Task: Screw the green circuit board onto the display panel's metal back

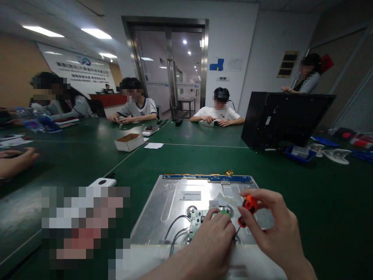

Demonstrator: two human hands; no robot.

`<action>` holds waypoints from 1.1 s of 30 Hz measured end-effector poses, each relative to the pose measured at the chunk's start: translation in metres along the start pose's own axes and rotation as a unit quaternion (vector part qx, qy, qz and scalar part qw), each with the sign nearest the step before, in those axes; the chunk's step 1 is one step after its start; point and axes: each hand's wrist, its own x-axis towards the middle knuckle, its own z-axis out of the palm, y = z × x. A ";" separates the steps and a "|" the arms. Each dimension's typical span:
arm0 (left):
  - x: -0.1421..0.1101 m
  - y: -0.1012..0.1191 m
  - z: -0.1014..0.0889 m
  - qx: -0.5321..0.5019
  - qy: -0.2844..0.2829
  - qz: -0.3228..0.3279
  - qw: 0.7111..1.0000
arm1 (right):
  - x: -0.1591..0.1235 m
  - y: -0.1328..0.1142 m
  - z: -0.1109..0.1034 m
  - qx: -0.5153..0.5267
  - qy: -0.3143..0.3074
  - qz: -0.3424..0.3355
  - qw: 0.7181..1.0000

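Note:
A silver metal panel (171,202), the back of a screen, lies flat on the green table in front of me. A small green circuit board (198,221) with black wires sits on it. My left hand (212,241) rests curled on the board's right end, fingers pressed together on it. My right hand (274,229) pinches an orange-and-black screwdriver (247,210), held tilted with its tip down near the board. A blue strip board (206,178) runs along the panel's far edge.
A black monitor (279,116) stands at right beside a blue tray (300,153). A small cardboard box (129,142) and a white device (102,182) lie to the left. Several people sit around the far side; another person's hand (14,161) rests at left.

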 end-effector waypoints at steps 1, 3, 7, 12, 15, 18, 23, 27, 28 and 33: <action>0.000 0.000 0.000 0.000 0.001 0.000 1.000 | 0.000 0.000 0.000 0.004 -0.008 0.001 1.000; 0.000 -0.001 0.002 -0.003 0.006 -0.001 1.000 | 0.002 -0.001 -0.001 0.011 -0.022 0.004 1.000; 0.000 -0.001 0.003 -0.011 0.011 -0.005 1.000 | 0.005 -0.003 -0.002 0.026 -0.023 -0.006 0.999; 0.000 -0.001 0.003 -0.006 0.014 0.002 1.000 | 0.008 -0.004 -0.004 0.019 -0.038 -0.013 0.999; 0.000 -0.001 0.003 0.001 0.020 0.000 1.000 | 0.009 -0.004 -0.004 0.010 -0.044 -0.016 0.999; 0.000 0.000 0.002 0.004 0.018 0.000 1.000 | 0.007 -0.003 -0.002 0.025 -0.037 -0.015 0.999; 0.000 0.001 -0.001 -0.002 0.012 0.002 1.000 | 0.003 -0.001 -0.001 0.015 0.002 0.003 1.000; 0.000 0.001 0.000 -0.006 0.009 -0.004 1.000 | 0.002 -0.002 -0.002 0.013 -0.007 0.013 1.000; 0.000 0.000 0.000 -0.007 0.008 -0.003 1.000 | 0.002 -0.002 -0.002 0.015 -0.012 0.012 1.000; 0.000 0.000 0.001 -0.011 0.010 -0.004 1.000 | 0.006 -0.003 -0.005 0.027 -0.029 -0.008 0.999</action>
